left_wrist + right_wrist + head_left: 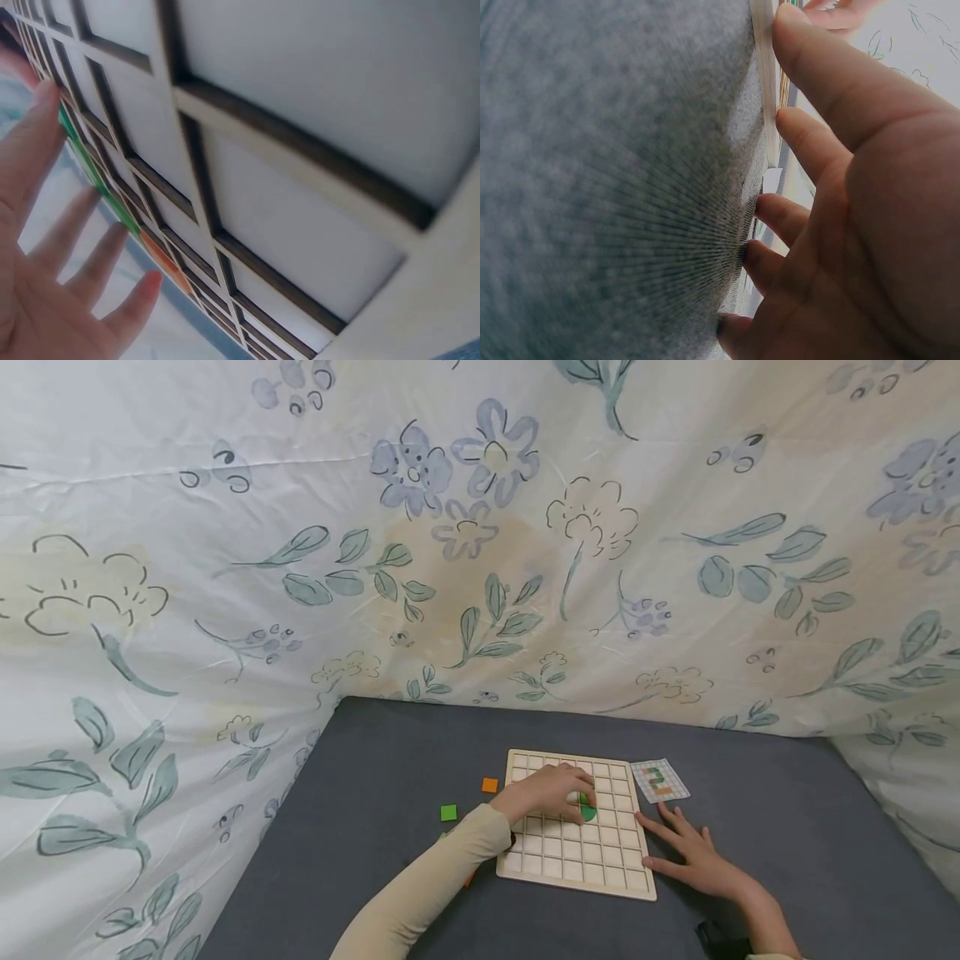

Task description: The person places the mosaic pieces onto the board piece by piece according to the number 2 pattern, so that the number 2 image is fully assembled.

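A pale wooden grid board (576, 852) with square cells lies flat on the dark grey table cloth (390, 760), and the step in hand looks like seating a green tile (588, 811) into 1 of its cells. The left hand (546, 793) reaches over the board's middle with its fingertips on or around that green tile; whether it pinches the tile or only presses it cannot be told, since the fingers cover most of it. In the left wrist view its fingers (45, 187) look fairly straight, splayed above the grid. The right hand (693, 856) lies relaxed and flat on the cloth, fingers (832, 82) spread against the board's right edge, apparently steadying it. A small printed pattern card (659, 780) sits just beside the board's far right corner. 2 loose tiles wait left of the board: an orange square tile (490, 785) and a green square tile (448, 812). The next move probably calls for checking the card, then lifting the left hand clear toward a loose tile
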Motion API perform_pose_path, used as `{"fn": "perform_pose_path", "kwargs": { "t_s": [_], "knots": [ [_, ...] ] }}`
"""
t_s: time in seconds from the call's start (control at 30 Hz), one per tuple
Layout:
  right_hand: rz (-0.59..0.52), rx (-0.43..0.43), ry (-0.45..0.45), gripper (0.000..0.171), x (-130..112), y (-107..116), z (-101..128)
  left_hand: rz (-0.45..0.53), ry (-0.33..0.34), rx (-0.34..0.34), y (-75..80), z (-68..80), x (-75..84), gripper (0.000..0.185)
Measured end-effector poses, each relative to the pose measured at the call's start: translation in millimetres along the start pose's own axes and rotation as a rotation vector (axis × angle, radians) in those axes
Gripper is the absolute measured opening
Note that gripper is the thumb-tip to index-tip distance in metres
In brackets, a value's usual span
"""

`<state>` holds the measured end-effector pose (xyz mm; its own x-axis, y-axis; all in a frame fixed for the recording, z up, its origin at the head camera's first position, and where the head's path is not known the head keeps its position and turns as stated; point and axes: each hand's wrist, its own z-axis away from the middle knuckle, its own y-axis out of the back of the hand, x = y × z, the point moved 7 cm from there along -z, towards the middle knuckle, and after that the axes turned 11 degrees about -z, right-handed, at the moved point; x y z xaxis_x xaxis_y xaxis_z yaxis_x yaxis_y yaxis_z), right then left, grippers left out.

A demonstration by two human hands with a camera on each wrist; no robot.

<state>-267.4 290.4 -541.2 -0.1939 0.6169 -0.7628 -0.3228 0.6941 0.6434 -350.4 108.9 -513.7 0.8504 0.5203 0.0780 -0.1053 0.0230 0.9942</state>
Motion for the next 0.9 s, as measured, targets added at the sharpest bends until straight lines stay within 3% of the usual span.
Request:
{"fn": "perform_pose_path", "kwargs": {
  "t_s": [0.43, 0.9],
  "knots": [
    [-0.022, -0.003, 0.001, 0.065, 0, 0, 0, 0.003, -0.018, 0.019, 6.2, 14.1, -1.8, 0.038],
    [-0.019, -0.003, 0.006, 0.066, -3, 0, 1, 0.079, 0.012, 0.097, 18.9, 47.1, -23.5, 0.034]
  ]
}}
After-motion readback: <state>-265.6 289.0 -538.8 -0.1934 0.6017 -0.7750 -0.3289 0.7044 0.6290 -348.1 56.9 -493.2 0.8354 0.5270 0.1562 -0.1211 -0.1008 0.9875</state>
